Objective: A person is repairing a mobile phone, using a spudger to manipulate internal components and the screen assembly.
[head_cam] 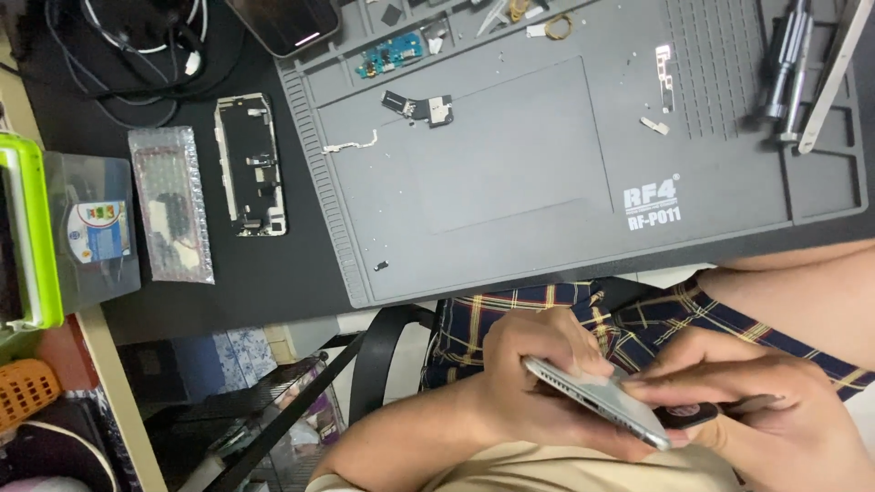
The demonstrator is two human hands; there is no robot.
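the left hand [533, 364] covers much of the silver phone [597, 401]; its face is unseen. the right hand [756, 410] hides a dark tool [684, 415], its kind unclear. the dark phone [284, 23] is cut off at top.

Silver phone [602, 401] held over the lap

The phone is thin, with a silver metal edge, tilted down to the right. It lies between both hands, below the desk edge, above plaid shorts.
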